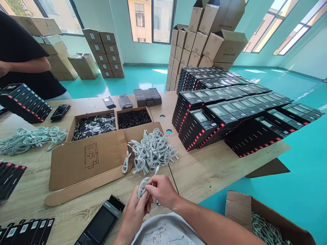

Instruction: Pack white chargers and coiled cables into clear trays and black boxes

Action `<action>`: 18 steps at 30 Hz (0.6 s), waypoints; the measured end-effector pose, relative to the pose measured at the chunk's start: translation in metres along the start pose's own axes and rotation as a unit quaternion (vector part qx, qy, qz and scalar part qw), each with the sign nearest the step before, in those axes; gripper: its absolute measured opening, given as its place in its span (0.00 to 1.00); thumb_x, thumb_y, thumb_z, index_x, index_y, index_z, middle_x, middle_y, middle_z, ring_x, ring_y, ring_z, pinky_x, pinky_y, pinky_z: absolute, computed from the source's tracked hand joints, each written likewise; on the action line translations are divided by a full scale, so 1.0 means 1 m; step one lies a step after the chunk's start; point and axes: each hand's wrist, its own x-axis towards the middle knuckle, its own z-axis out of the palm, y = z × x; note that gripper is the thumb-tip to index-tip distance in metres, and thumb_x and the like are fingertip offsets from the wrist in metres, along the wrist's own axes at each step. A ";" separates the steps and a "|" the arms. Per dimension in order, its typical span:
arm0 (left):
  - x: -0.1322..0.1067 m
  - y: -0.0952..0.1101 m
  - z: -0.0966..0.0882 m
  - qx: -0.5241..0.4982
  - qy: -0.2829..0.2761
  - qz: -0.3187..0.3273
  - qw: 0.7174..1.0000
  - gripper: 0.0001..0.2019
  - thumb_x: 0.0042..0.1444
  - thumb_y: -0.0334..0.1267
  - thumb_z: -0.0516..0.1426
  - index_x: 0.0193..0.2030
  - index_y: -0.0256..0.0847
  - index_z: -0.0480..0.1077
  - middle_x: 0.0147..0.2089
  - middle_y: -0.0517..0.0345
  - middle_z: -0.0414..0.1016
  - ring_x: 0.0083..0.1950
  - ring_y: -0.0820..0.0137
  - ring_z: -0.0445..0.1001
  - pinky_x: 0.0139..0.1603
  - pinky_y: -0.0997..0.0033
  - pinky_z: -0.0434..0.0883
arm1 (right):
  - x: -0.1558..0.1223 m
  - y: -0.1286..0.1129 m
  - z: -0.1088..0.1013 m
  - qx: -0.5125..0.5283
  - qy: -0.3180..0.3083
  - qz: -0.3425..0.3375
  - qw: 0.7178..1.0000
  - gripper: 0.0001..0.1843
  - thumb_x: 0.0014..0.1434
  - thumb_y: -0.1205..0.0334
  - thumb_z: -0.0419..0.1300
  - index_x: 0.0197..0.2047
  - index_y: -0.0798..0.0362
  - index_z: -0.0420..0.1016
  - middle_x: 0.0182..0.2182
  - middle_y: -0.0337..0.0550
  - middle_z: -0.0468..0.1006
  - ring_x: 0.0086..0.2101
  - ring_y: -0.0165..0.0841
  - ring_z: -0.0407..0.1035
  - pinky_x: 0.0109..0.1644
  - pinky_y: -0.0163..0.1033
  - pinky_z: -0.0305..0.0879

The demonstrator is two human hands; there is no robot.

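Observation:
A coiled white cable (143, 186) is held between my two hands above the table's front edge. My left hand (137, 206) grips the coil from below and left. On its right side, my right hand (163, 190) pinches the cable with thumb and fingers, and one connector end sticks up past the knuckles. Just beyond my hands lies a heap of coiled white cables (153, 149), with a single coil (126, 162) beside it on a cardboard flap (74, 166). Left of my hands, an open black box (102, 221) shows a dark panel.
Stacked black boxes (230, 105) fill the table's right side. Behind the flap, a carton holds silver-and-black parts (94, 126) and small black pieces (134, 118). More cables (33, 137) lie at left. A carton of cables (268, 228) stands lower right. A person (22, 58) stands far left.

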 end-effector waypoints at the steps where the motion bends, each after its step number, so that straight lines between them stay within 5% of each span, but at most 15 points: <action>1: 0.000 0.003 0.001 -0.033 0.002 -0.015 0.999 0.21 0.54 0.57 0.65 0.36 0.41 0.69 0.27 0.63 0.73 0.22 0.77 0.63 0.22 0.76 0.53 | -0.001 -0.002 -0.002 -0.030 0.046 -0.041 0.998 0.06 0.48 0.61 0.69 0.28 0.52 0.76 0.22 0.35 0.74 0.25 0.30 0.66 0.32 0.35 0.64; 4: 0.001 0.009 0.004 -0.117 -0.003 -0.051 0.992 0.21 0.51 0.54 0.68 0.38 0.40 0.69 0.30 0.62 0.75 0.22 0.79 0.63 0.20 0.79 0.50 | 0.002 -0.005 -0.005 0.019 0.144 -0.078 0.986 0.21 0.44 0.60 0.73 0.43 0.50 0.77 0.39 0.40 0.78 0.36 0.33 0.70 0.40 0.37 0.67; 7: 0.002 0.008 0.009 -0.132 -0.040 -0.080 0.987 0.22 0.50 0.54 0.68 0.38 0.40 0.69 0.31 0.59 0.77 0.22 0.79 0.67 0.19 0.79 0.52 | 0.009 -0.006 -0.001 0.198 0.005 0.045 0.979 0.28 0.46 0.47 0.73 0.48 0.50 0.74 0.44 0.45 0.80 0.32 0.31 0.72 0.31 0.34 0.66; 10: 0.005 0.002 0.005 -0.068 -0.078 -0.100 0.990 0.25 0.51 0.61 0.64 0.41 0.40 0.69 0.32 0.55 0.78 0.24 0.73 0.72 0.19 0.77 0.57 | 0.017 -0.007 0.002 0.295 -0.105 0.119 0.942 0.28 0.47 0.37 0.70 0.39 0.52 0.74 0.30 0.41 0.81 0.20 0.27 0.66 0.23 0.32 0.59; 14: 0.015 -0.013 -0.022 0.176 -0.062 -0.128 0.974 0.29 0.54 0.70 0.54 0.38 0.42 0.67 0.38 0.50 0.81 0.31 0.65 0.79 0.22 0.73 0.64 | 0.031 -0.005 -0.010 0.357 -0.007 0.104 0.928 0.32 0.45 0.31 0.69 0.24 0.51 0.65 0.14 0.31 0.71 0.15 0.27 0.65 0.27 0.35 0.66; 18: 0.026 -0.042 -0.040 0.314 -0.005 -0.184 0.931 0.24 0.42 0.63 0.64 0.22 0.44 0.64 0.22 0.54 0.74 0.21 0.64 0.71 0.19 0.70 0.59 | 0.036 0.005 -0.034 0.321 0.036 0.096 0.942 0.37 0.47 0.26 0.65 0.17 0.49 0.56 0.08 0.27 0.59 0.10 0.24 0.56 0.27 0.37 0.68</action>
